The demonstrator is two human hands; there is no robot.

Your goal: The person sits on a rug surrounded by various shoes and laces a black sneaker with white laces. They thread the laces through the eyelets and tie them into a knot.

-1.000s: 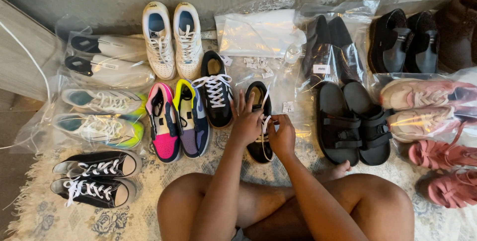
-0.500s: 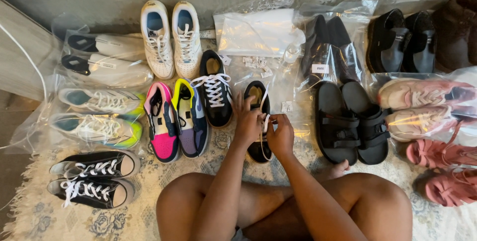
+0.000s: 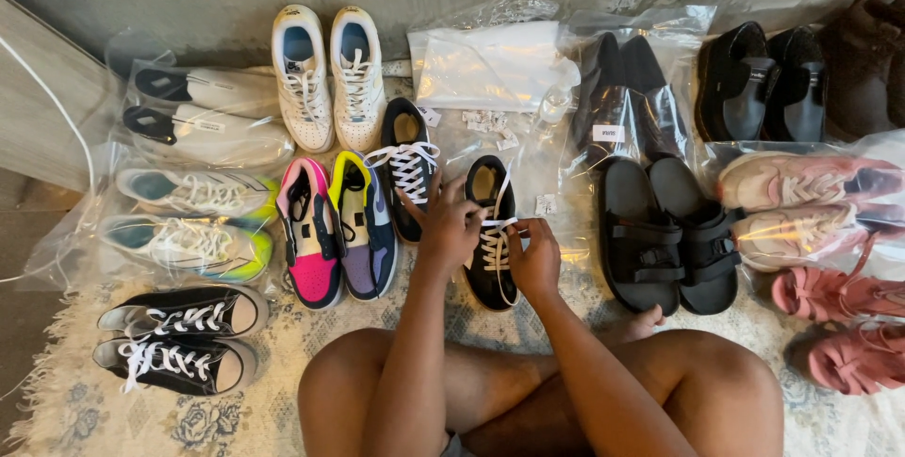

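Near the rug's (image 3: 85,400) left edge sit canvas low-tops (image 3: 179,339), then a glossy pink-and-purple pair (image 3: 339,231). Mid-rug, our left hand (image 3: 451,223) and right hand (image 3: 534,254) each pinch a flat white lace (image 3: 497,231) over the black sneaker (image 3: 492,236). We reckon uneven tugging could slip a lace end out of its eyelet. Chunky black rubbery sandals (image 3: 669,236) sit just right.

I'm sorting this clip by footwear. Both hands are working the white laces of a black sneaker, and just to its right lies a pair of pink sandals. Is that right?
Not quite. In the head view the left hand and right hand do work the white laces of the black sneaker, but the pair just to its right is black sandals; the pink sandals lie farther right.
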